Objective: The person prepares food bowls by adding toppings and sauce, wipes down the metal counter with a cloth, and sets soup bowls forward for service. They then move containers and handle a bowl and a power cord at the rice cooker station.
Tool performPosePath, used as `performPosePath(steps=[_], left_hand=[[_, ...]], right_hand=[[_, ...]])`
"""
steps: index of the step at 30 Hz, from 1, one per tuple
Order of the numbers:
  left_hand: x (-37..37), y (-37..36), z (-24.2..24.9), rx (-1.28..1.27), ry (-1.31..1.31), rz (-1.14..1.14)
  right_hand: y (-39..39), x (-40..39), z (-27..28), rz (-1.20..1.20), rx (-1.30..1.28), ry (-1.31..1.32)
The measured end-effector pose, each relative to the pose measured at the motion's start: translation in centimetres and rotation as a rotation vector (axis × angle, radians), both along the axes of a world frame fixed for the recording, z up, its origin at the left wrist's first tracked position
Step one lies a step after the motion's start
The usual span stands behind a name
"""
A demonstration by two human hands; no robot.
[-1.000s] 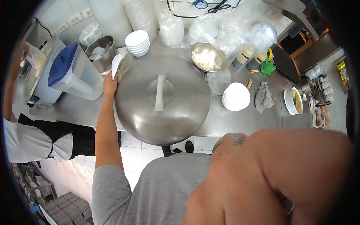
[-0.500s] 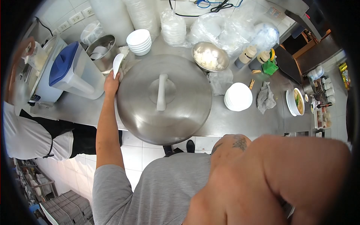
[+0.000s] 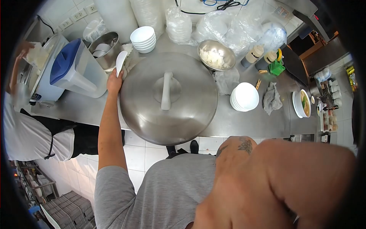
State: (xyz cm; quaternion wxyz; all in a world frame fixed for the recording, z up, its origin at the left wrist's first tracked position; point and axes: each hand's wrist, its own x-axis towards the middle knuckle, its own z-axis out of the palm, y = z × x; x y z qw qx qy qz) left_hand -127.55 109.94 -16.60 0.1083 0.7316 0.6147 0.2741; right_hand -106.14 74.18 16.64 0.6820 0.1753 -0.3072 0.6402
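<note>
My left hand [image 3: 114,81] is closed round the handle of a white rice paddle [image 3: 121,60], its blade pointing up. It is beside the left rim of a large round metal lid [image 3: 145,103], which has a light grey bar handle [image 3: 166,91]. My right hand [image 3: 274,183] looms very close to the camera at the lower right, with bent fingers; the fingertips and anything in them are hidden. Behind the lid is a metal bowl [image 3: 229,57] of white food that looks like rice. White bowls [image 3: 143,38] are stacked behind the lid, with another stack [image 3: 248,97] to its right.
A blue-lidded clear pitcher [image 3: 89,78] and a metal pot [image 3: 114,40] with utensils stand at left. Further right are squeeze bottles [image 3: 252,54], a green basket [image 3: 276,68], a grey cloth [image 3: 272,100] and a soup bowl [image 3: 297,105]. Another person in an apron [image 3: 89,141] stands at left.
The view has shifted slightly. My left hand still holds the rice paddle by the lid, and my right hand stays close to the camera. The other person's arm at left has moved a little.
</note>
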Motion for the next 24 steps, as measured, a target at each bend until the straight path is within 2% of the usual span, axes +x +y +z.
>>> performPosePath(steps=[16, 17, 19, 21, 24], left_hand=[[-0.1, 0.0, -0.1, -0.019, 0.008, -0.007], [0.0, 0.0, -0.2, -0.022, -0.058, 0.0], [-0.1, 0.2, -0.2, -0.03, -0.006, -0.004], [-0.1, 0.0, 0.0, -0.026, 0.01, -0.004], [-0.2, 0.0, -0.1, -0.019, -0.031, -0.021]], right_hand=[[0.6, -0.1, -0.9, 0.007, -0.046, 0.016], [1.1, 0.0, -1.2, 0.014, -0.059, 0.003], [2.2, 0.7, -1.9, 0.025, -0.066, -0.08], [3.4, 2.0, -2.8, 0.006, -0.031, -0.274], [3.2, 4.2, -4.3, -0.168, -0.067, -0.375]])
